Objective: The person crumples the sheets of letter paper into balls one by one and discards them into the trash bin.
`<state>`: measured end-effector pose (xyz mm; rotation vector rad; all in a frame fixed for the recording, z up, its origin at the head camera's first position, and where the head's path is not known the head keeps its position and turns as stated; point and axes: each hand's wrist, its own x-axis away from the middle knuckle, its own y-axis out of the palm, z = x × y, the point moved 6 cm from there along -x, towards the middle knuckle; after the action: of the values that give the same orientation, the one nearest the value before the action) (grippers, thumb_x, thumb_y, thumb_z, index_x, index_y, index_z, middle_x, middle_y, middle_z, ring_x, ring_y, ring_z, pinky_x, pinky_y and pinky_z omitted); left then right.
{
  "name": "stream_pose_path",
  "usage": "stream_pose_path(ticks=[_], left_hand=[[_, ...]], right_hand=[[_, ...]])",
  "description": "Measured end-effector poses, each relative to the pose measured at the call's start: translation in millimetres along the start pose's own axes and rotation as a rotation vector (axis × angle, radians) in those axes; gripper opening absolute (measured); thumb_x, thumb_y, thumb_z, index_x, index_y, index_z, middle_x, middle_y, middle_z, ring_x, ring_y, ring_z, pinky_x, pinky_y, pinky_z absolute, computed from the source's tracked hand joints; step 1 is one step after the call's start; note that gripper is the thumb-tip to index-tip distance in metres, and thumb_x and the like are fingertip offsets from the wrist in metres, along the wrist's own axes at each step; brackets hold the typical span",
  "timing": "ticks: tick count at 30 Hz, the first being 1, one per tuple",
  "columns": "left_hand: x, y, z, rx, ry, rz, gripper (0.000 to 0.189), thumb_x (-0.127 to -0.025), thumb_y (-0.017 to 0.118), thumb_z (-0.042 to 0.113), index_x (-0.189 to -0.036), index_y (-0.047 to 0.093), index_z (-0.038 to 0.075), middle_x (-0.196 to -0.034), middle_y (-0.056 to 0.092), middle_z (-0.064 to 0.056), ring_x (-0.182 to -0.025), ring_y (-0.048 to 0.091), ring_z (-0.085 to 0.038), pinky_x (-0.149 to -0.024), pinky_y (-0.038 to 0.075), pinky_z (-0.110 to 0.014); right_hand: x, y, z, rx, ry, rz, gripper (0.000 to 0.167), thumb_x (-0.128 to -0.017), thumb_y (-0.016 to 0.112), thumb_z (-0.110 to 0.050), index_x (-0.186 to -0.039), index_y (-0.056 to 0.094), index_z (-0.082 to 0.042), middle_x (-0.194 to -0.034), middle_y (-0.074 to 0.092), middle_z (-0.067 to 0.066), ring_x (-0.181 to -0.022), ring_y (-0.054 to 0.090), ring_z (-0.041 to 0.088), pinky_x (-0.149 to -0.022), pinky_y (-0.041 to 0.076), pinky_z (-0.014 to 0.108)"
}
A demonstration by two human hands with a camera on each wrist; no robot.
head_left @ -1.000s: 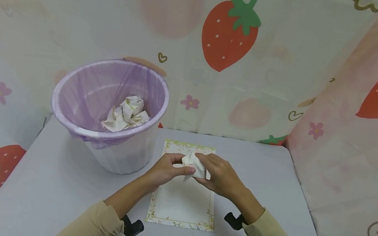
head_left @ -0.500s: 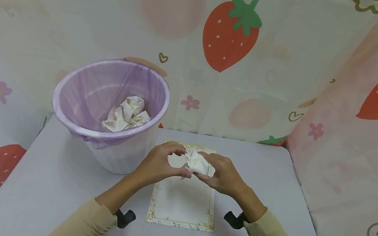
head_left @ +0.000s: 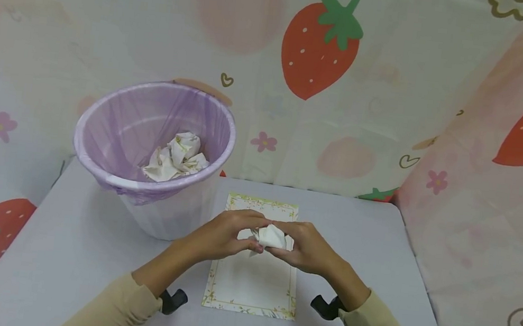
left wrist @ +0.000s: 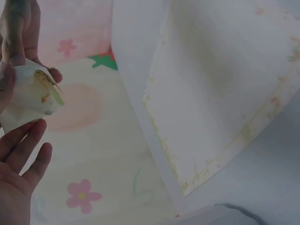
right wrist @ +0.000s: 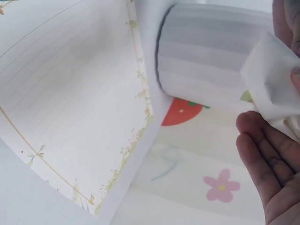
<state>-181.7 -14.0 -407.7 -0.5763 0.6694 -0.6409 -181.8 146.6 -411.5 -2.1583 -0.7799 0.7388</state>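
A crumpled ball of white paper [head_left: 272,237] is held between both hands, above the flat sheet. My left hand [head_left: 222,236] pinches its left side with thumb and fingers; my right hand [head_left: 312,248] grips its right side. In the left wrist view the paper ball [left wrist: 30,96] shows a printed yellow-green edge folded inward. In the right wrist view the crumpled paper [right wrist: 274,77] sits above the fingers of the right hand [right wrist: 276,164]. Beneath the hands lies a sheet of letter paper [head_left: 252,284] with a floral border, faintly ruled in the right wrist view.
At the back left stands a white bin [head_left: 174,217] lined with a purple bag [head_left: 121,132]. Several crumpled papers [head_left: 178,157] lie inside it. A pale cloth covers the table [head_left: 355,226], with a strawberry-print backdrop [head_left: 321,47] behind and at the sides.
The left fingers lifted off the paper ball, spreading wide, then closed down onto it again. The ball looks smaller and more tightly squeezed. Bin and flat sheet stay put.
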Motion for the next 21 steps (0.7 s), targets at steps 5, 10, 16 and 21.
stream_pose_path(ticks=[5,10,16,21], left_hand=[[3.7,7.9,-3.7,-0.024,-0.009,0.000,0.046,-0.090,0.073,0.018,-0.134,0.060,0.009,-0.130,0.063,-0.003,-0.122,0.058,-0.018,-0.101,0.048,-0.035],[5.7,18.2,-5.7,-0.105,-0.036,-0.039,0.042,-0.095,0.069,0.018,-0.134,0.055,0.011,-0.130,0.063,-0.003,-0.123,0.057,-0.018,-0.103,0.047,-0.036],[5.8,18.4,-3.5,-0.220,-0.018,-0.001,0.031,-0.096,0.067,0.021,-0.124,0.057,0.014,-0.108,0.069,0.001,-0.091,0.063,-0.012,-0.078,0.054,-0.032],[3.8,14.1,-2.0,-0.251,-0.006,0.038,0.021,-0.096,0.067,0.021,-0.113,0.059,0.013,-0.091,0.070,0.003,-0.072,0.059,-0.007,-0.065,0.049,-0.025]], right_hand=[[-1.2,2.0,1.8,-0.035,0.074,-0.083,0.036,-0.091,0.074,-0.020,-0.124,0.068,-0.008,-0.086,0.069,-0.009,-0.063,0.052,0.003,-0.056,0.048,0.021],[-0.5,5.4,4.4,-0.054,0.133,-0.156,0.030,-0.094,0.071,-0.023,-0.120,0.069,-0.008,-0.086,0.068,-0.009,-0.064,0.054,0.006,-0.057,0.049,0.022],[-1.4,9.5,6.6,-0.039,0.148,-0.167,0.028,-0.097,0.067,-0.026,-0.117,0.068,-0.006,-0.086,0.068,-0.008,-0.062,0.052,0.003,-0.055,0.048,0.022],[-5.0,10.2,7.2,-0.053,0.131,-0.122,0.023,-0.096,0.069,-0.025,-0.110,0.070,-0.007,-0.083,0.067,-0.006,-0.060,0.050,0.004,-0.053,0.046,0.021]])
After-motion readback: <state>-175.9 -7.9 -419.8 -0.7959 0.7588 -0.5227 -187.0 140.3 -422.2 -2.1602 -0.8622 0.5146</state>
